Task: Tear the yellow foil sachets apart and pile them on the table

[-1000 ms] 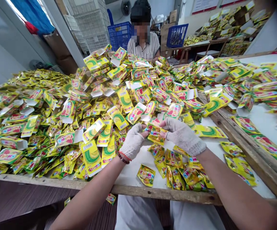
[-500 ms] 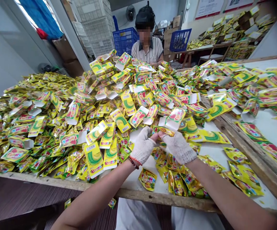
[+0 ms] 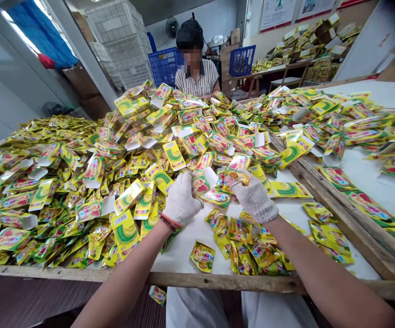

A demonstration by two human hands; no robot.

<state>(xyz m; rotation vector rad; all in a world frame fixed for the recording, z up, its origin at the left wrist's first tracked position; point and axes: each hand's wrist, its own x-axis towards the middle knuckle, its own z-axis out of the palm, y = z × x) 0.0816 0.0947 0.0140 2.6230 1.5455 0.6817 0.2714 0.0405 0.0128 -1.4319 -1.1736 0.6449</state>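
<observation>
My left hand [image 3: 183, 200], in a white fingerless-style knit glove, is closed around the near end of a small yellow and green carton [image 3: 202, 183]. The carton has a white open flap and is slightly blurred. In a matching glove, my right hand [image 3: 255, 198] pinches a shiny yellow sachet [image 3: 232, 176] between thumb and fingers, just right of the carton. Below the hands, several loose sachets [image 3: 240, 230] lie in a group on the white tabletop [image 3: 180, 255]. One single sachet [image 3: 202, 256] lies apart, near the front edge.
A big heap of cartons and sachets [image 3: 81, 182] covers the left and middle of the table. A wooden divider [image 3: 324, 200] runs along the right, with more cartons [image 3: 365, 132] beyond. Across the heap sits a person [image 3: 197, 75]. Blue crates [image 3: 165, 64] stand behind.
My left hand has parted from the right, moved left and taken hold of a carton. My right hand still holds the sachet. The view has shifted slightly right.
</observation>
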